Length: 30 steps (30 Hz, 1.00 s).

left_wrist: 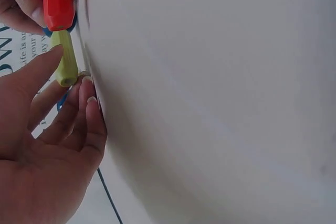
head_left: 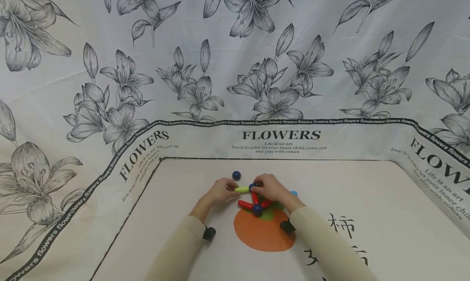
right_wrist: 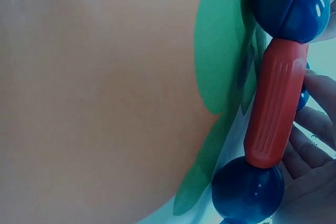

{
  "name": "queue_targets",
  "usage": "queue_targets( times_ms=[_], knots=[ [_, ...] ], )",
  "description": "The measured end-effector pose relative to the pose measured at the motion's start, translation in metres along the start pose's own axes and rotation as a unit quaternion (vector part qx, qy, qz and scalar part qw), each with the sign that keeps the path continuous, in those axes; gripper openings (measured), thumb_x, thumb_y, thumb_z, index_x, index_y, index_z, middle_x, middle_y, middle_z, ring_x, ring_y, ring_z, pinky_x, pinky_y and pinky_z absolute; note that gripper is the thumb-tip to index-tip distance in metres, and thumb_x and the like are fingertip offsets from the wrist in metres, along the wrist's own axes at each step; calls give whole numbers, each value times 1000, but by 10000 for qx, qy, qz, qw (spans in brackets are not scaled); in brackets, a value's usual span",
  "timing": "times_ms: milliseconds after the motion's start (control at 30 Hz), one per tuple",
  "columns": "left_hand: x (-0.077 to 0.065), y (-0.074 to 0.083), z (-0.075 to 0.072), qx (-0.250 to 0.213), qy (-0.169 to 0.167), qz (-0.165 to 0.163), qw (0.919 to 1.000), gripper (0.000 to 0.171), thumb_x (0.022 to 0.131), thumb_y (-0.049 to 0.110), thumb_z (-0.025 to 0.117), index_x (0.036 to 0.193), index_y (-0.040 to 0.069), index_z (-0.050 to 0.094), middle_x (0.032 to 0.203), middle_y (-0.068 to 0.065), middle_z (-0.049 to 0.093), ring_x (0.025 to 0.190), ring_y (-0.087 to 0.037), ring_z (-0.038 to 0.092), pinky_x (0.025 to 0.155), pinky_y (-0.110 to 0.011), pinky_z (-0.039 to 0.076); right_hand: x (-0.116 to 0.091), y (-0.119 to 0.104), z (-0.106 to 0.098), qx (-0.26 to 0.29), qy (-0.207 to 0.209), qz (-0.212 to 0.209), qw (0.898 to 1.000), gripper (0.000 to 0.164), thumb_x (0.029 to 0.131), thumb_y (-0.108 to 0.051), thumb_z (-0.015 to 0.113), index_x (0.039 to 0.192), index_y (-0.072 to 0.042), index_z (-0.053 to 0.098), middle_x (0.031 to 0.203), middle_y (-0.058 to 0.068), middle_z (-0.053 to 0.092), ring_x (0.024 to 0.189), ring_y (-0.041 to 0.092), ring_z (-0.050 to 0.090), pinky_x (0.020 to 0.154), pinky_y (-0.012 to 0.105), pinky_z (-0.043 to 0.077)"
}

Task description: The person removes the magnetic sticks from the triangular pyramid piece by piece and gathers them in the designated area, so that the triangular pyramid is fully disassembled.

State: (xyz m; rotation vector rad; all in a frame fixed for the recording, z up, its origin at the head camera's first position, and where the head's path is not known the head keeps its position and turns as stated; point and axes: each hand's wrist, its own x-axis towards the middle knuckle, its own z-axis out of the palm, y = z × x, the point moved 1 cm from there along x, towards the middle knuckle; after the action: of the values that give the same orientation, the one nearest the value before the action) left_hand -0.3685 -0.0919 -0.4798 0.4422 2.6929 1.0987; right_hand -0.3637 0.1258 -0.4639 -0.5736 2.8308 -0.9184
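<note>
Evidently they're joining pieces: beyond the flat orange oval print [head_left: 260, 234], the left hand [head_left: 221, 191] pinches a yellow-green plastic rod [head_left: 242, 189], the right hand [head_left: 272, 187] a shiny blue ball [head_left: 251, 187]; next probably needs squarely aligned pressure.

On my head feed I see flower-printed cloth [head_left: 198, 24] at twelve o'clock, its black band [head_left: 238, 122] running above FLOWERS lettering [head_left: 281, 135]. Towards six, the bench [head_left: 367, 183] bears an orange print [head_left: 262, 236], green leaves [head_left: 273, 213] at its twelve, black characters [head_left: 344, 228] at its three.
</note>
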Motion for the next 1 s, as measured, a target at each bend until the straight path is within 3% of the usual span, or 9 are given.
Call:
queue_targets(
  times_ms=[167,367,667,1000],
  knots=[
    [4,2,3,241,109,-158,9995,20,91,23,79,104,9,76,95,-1,66,89,-17,57,82,-32,51,0,0,1,114,21,210,9997,27,97,-22,72,116,-4,74,108,7,73,100,22,65,100,46,51],
    [5,4,4,299,93,-480,9984,17,89,23,81,99,10,77,90,-1,65,85,-18,56,77,-30,51,-1,-1,2,132,22,138,9998,25,97,-22,71,114,-4,74,109,8,73,102,23,65,100,47,50],
    [6,8,2,343,168,-530,9979,14,90,23,80,89,10,76,83,-3,64,79,-18,56,68,-28,48,1,-2,-1,107,63,67,9999,23,97,-21,71,112,-4,75,107,7,73,100,22,65,99,46,51],
    [2,4,1,276,273,-553,9977,17,88,25,82,90,10,75,85,-2,64,80,-18,56,70,-29,49,-1,-2,-2,79,73,110,9999,23,96,-21,71,112,-5,75,106,6,73,100,22,65,99,46,50]
  ],
)
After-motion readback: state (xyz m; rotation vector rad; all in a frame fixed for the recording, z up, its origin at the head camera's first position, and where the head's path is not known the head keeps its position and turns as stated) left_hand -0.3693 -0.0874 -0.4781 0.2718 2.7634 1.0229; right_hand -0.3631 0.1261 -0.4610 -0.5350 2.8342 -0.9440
